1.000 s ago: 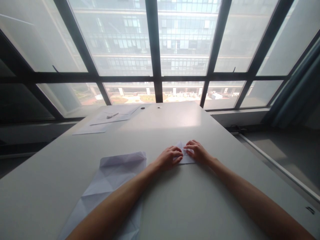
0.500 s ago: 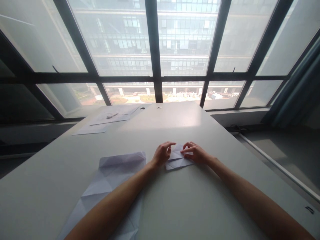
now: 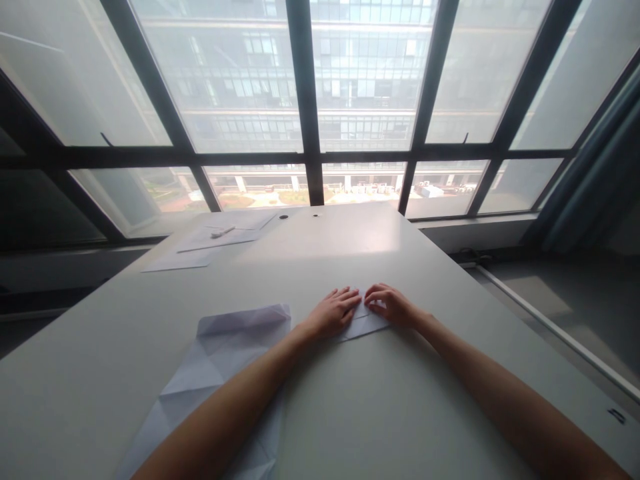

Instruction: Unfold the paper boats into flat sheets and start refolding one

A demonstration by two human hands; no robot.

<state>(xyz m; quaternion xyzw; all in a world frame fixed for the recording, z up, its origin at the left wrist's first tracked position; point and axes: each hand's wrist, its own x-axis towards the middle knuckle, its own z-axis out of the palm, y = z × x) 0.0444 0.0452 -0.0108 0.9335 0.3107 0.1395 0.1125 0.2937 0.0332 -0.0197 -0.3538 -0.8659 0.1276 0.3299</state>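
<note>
A small folded white paper (image 3: 367,323) lies on the grey table (image 3: 350,413) in front of me. My left hand (image 3: 333,312) lies flat on its left half, fingers stretched out and pressing down. My right hand (image 3: 393,305) rests on the paper's right part with its fingers curled, the fingertips pressing the paper beside my left fingertips. Most of the paper is hidden under the two hands.
A large creased white sheet (image 3: 220,360) lies to the left under my left forearm. Flat sheets (image 3: 200,250) and a small white object (image 3: 223,231) sit at the far left of the table. Two small holes (image 3: 283,217) are near the far edge, by the windows.
My left hand had lifted its fingers off the paper half a second ago; now it has come down flat on it. The paper has shifted slightly. My right hand has barely moved.
</note>
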